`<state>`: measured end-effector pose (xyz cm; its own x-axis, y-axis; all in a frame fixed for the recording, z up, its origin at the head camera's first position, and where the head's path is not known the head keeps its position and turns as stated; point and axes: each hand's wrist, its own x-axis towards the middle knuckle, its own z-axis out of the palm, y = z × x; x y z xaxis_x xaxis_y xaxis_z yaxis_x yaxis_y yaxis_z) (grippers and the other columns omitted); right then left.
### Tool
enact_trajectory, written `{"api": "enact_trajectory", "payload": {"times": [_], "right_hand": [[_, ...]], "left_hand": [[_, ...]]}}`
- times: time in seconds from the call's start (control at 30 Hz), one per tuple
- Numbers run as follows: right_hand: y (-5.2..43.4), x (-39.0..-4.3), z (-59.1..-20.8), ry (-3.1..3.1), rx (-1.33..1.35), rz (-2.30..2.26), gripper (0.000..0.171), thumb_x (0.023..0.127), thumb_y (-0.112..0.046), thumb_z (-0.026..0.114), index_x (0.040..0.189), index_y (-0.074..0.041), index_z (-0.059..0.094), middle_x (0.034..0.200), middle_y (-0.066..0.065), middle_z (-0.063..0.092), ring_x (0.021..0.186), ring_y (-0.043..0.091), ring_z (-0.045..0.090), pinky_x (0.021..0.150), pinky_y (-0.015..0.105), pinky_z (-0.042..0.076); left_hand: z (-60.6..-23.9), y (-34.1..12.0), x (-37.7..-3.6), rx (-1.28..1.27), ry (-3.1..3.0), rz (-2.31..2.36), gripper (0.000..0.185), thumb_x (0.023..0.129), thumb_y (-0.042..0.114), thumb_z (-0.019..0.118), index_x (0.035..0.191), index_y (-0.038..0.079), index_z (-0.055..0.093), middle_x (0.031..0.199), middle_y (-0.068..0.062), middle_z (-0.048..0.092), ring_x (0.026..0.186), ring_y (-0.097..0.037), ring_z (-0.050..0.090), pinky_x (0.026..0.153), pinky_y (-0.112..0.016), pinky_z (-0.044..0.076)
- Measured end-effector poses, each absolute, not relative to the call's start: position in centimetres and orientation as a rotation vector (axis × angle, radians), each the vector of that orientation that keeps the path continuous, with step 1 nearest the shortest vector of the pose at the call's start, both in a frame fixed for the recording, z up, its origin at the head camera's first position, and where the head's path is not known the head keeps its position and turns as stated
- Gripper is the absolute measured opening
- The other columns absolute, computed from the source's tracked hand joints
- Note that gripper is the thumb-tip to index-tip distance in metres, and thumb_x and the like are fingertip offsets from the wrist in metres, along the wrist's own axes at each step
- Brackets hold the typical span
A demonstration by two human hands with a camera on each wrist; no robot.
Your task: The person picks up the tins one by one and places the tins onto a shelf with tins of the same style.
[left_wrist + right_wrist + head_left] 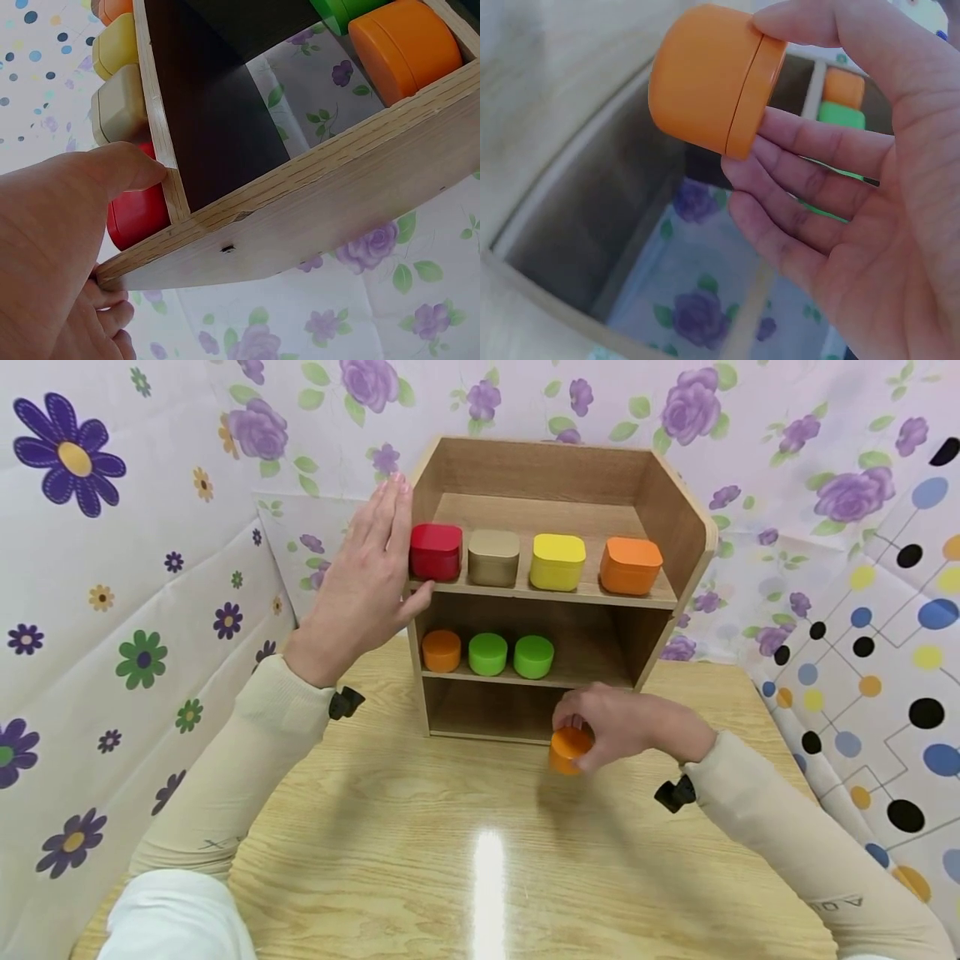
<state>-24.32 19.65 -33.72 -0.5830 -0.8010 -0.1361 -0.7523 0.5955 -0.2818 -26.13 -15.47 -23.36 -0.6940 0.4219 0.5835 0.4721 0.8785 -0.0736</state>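
Note:
My right hand pinches a round orange lidded container between thumb and fingers, in front of the bottom shelf. In the right wrist view the lidded container is tilted, its lid seam facing the fingers. My left hand grips the left side panel of a small wooden shelf unit. In the left wrist view the thumb of the left hand lies over the front edge, beside a red container, and the other fingers are on the panel's outer side.
On the upper shelf stand rounded-square containers: red, beige, yellow and orange. The middle shelf bears a round orange container and two green ones, one left of the other. Patterned cloth surrounds the wooden table.

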Motion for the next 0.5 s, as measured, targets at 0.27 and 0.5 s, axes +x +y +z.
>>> {"api": "enact_trajectory", "payload": {"times": [0.27,0.5], "right_hand": [[20.9,-24.9,-30.8,2.657,-1.291,-0.259,0.041,0.074,-0.023,0.082,0.110,-0.006,0.072,0.102,0.001,0.070,0.084,0.014,0.060,0.072,0.024,0.054],[21.5,-25.6,-28.8,2.737,-1.343,-0.242,0.037,0.075,-0.021,0.082,0.108,-0.005,0.073,0.099,0.003,0.071,0.083,0.013,0.062,0.073,0.027,0.056]], "left_hand": [[-23.4,-15.4,-26.2,-0.640,-2.437,-0.106,0.096,0.100,0.029,0.066,0.166,-0.009,0.006,0.176,-0.026,0.010,0.165,-0.040,0.012,0.138,-0.044,0.010],[-23.4,-15.4,-26.1,-0.631,-2.455,-0.110,0.098,0.100,0.030,0.066,0.166,-0.009,0.005,0.177,-0.025,0.008,0.166,-0.039,0.011,0.138,-0.043,0.008]]}}
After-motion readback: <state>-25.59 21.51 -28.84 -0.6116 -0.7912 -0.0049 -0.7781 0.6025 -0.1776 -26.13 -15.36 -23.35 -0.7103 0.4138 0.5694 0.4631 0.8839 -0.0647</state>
